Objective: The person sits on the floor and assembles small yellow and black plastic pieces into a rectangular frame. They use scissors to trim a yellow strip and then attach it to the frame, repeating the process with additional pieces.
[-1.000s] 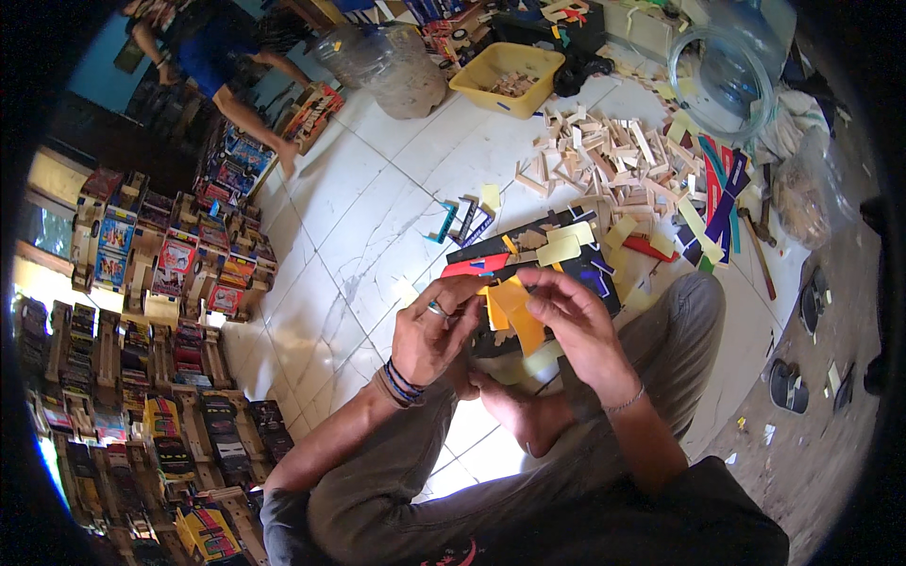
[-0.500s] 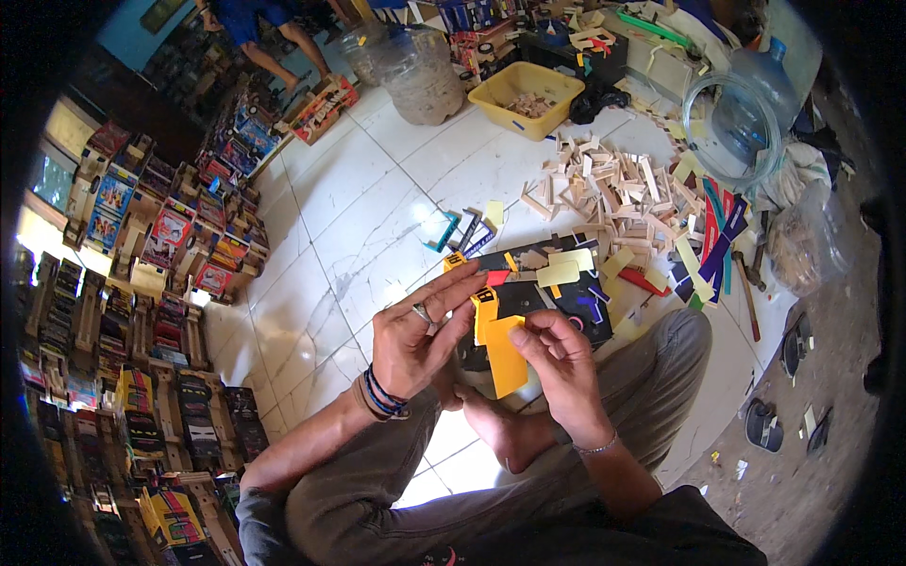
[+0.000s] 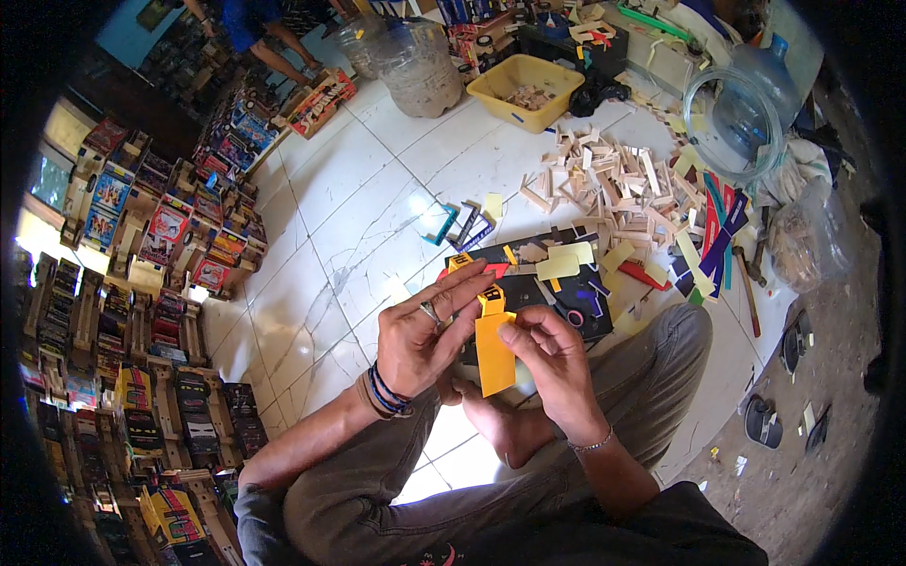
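Note:
My left hand (image 3: pixel 415 340) wears a ring and bracelets and pinches a folded yellow strip (image 3: pixel 492 302) with dark lettering; its fingers lie along the strip and hide its middle. Between the thumb and fingers of my right hand (image 3: pixel 555 363) is a plain yellow rectangular piece (image 3: pixel 495 363). The top of this piece overlaps or meets the strip's near end; whether they are stuck together I cannot tell. Under both hands lies a dark board (image 3: pixel 533 294) with pale yellow cut pieces (image 3: pixel 564 262) and a scissors handle (image 3: pixel 576 317) on it.
Beyond the board is a heap of small wooden pieces (image 3: pixel 613 184). Coloured strips (image 3: pixel 722 231) and a hammer (image 3: pixel 748 292) lie to the right. A yellow tub (image 3: pixel 527 92) stands at the back. Stacked toy trucks (image 3: pixel 165 231) line the left side. Another person's legs (image 3: pixel 274 57) show far back.
The plain yellow piece has swung more upright and shifted slightly left with my right hand. The scissors handle now shows beside that hand. The person at the back has bent or shifted.

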Action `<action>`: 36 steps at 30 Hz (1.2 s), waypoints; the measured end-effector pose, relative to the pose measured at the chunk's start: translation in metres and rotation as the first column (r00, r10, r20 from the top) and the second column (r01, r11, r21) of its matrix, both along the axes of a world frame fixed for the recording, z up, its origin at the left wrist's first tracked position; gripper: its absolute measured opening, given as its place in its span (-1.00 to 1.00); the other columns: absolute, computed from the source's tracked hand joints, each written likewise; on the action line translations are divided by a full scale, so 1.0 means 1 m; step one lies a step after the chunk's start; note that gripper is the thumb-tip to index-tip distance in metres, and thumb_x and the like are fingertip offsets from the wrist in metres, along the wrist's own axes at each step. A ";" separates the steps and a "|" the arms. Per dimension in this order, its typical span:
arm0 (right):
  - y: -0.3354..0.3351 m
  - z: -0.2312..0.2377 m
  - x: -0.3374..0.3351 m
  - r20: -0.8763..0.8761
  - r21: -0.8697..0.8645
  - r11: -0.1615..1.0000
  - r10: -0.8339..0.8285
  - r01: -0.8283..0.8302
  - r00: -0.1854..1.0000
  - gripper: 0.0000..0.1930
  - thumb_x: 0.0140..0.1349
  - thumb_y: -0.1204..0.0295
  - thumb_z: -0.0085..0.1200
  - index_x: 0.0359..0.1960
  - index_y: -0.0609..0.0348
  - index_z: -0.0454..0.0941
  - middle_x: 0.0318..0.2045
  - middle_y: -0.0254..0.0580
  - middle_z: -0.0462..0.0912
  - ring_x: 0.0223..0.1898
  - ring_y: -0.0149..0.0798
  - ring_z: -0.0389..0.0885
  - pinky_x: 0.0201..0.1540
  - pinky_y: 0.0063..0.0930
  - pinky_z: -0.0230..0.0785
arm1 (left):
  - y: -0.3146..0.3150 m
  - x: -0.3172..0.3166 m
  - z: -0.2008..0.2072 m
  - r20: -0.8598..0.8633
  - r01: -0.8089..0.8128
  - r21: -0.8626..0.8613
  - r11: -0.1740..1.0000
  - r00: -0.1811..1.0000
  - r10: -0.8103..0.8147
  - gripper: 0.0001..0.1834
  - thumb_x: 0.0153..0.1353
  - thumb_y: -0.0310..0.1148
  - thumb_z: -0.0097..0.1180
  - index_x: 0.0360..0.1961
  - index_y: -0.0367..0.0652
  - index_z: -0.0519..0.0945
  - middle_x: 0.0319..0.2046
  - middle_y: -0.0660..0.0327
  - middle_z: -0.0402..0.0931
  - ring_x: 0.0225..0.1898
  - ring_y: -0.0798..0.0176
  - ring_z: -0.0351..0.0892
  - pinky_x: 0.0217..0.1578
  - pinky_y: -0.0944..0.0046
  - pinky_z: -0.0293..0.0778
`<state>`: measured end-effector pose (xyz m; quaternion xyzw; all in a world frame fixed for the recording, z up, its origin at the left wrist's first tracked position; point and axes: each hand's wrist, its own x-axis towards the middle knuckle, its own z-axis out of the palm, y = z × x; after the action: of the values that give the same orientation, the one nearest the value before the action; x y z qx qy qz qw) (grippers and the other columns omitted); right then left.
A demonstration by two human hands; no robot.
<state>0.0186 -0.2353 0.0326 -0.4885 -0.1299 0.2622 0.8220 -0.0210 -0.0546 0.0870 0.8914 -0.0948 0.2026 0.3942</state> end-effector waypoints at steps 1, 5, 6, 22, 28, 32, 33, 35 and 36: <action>0.000 0.000 0.000 0.001 -0.004 1.000 0.005 -0.005 1.000 -0.85 0.39 0.44 0.20 -0.14 0.20 0.51 -0.23 -0.41 0.60 -0.12 -0.57 0.53 0.00 -0.63 0.38 | 0.000 0.000 0.000 0.003 -0.001 0.006 1.000 1.000 0.001 -0.61 0.28 -0.60 0.18 0.15 -0.21 0.63 0.12 -0.07 0.61 0.17 -0.02 0.62 0.11 0.20 0.57; 0.001 0.001 -0.001 -0.028 0.031 0.999 -0.025 0.026 0.999 -0.86 0.39 0.43 0.20 -0.15 0.19 0.52 -0.24 -0.43 0.60 -0.13 -0.58 0.53 0.00 -0.63 0.38 | 0.001 0.001 0.000 -0.002 0.006 0.017 1.000 1.000 -0.006 -0.60 0.27 -0.61 0.17 0.15 -0.23 0.63 0.12 -0.07 0.61 0.17 -0.02 0.62 0.10 0.20 0.58; 0.001 0.001 -0.001 -0.023 0.028 0.999 -0.028 0.028 0.999 -0.86 0.39 0.43 0.20 -0.15 0.19 0.52 -0.24 -0.44 0.60 -0.13 -0.58 0.53 -0.01 -0.63 0.38 | 0.001 0.001 0.000 0.001 0.008 0.018 1.000 1.000 -0.008 -0.60 0.27 -0.61 0.17 0.14 -0.23 0.63 0.11 -0.07 0.61 0.16 -0.02 0.63 0.09 0.21 0.58; 0.003 -0.007 -0.002 -0.033 0.077 0.991 -0.105 0.108 0.994 -0.81 0.36 0.41 0.26 -0.11 0.24 0.58 -0.21 -0.38 0.65 -0.11 -0.56 0.56 -0.01 -0.62 0.43 | 0.003 0.002 -0.005 0.020 -0.047 -0.017 0.999 0.999 0.047 -0.62 0.27 -0.59 0.19 0.13 -0.20 0.65 0.10 -0.07 0.62 0.11 0.04 0.67 0.04 0.23 0.61; 0.005 -0.006 -0.001 -0.044 0.045 0.992 -0.113 0.115 0.993 -0.81 0.36 0.40 0.26 -0.13 0.25 0.60 -0.22 -0.38 0.65 -0.13 -0.57 0.56 -0.04 -0.63 0.42 | 0.001 0.002 -0.005 0.010 -0.023 -0.009 1.000 1.000 0.023 -0.62 0.27 -0.60 0.19 0.13 -0.21 0.65 0.10 -0.08 0.62 0.14 0.02 0.64 0.07 0.21 0.60; 0.005 -0.006 0.000 -0.037 0.016 0.994 -0.111 0.112 0.993 -0.81 0.36 0.39 0.26 -0.14 0.25 0.60 -0.22 -0.38 0.66 -0.15 -0.57 0.56 -0.05 -0.63 0.42 | 0.000 0.002 -0.004 0.003 -0.026 -0.008 1.000 1.000 0.026 -0.61 0.27 -0.60 0.19 0.13 -0.20 0.65 0.10 -0.07 0.62 0.15 0.01 0.64 0.07 0.22 0.59; 0.005 -0.006 0.000 -0.037 0.018 0.993 -0.114 0.115 0.993 -0.81 0.36 0.39 0.26 -0.14 0.25 0.60 -0.23 -0.38 0.66 -0.16 -0.57 0.56 -0.06 -0.64 0.42 | 0.000 0.002 -0.004 0.003 -0.027 0.005 1.000 1.000 0.027 -0.61 0.26 -0.60 0.19 0.13 -0.20 0.64 0.10 -0.07 0.62 0.15 0.01 0.64 0.07 0.22 0.60; 0.006 -0.007 0.000 -0.035 0.013 0.993 -0.119 0.120 0.992 -0.82 0.36 0.40 0.26 -0.15 0.25 0.60 -0.23 -0.37 0.67 -0.17 -0.57 0.57 -0.07 -0.64 0.42 | 0.000 0.002 -0.003 0.006 -0.030 0.025 0.999 1.000 0.030 -0.61 0.26 -0.60 0.20 0.13 -0.19 0.65 0.10 -0.06 0.62 0.13 0.00 0.65 0.05 0.23 0.61; 0.006 -0.007 0.000 -0.033 0.006 0.993 -0.122 0.122 0.992 -0.82 0.36 0.40 0.25 -0.15 0.25 0.59 -0.23 -0.37 0.67 -0.17 -0.57 0.57 -0.07 -0.64 0.43 | 0.000 0.002 -0.003 0.009 -0.031 0.032 0.999 0.999 0.031 -0.61 0.26 -0.60 0.20 0.13 -0.19 0.65 0.11 -0.06 0.62 0.11 0.01 0.66 0.04 0.23 0.62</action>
<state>0.0183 -0.2288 0.0258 -0.4880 -0.0876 0.2188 0.8404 -0.0186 -0.0551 0.0835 0.8982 -0.0860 0.2107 0.3762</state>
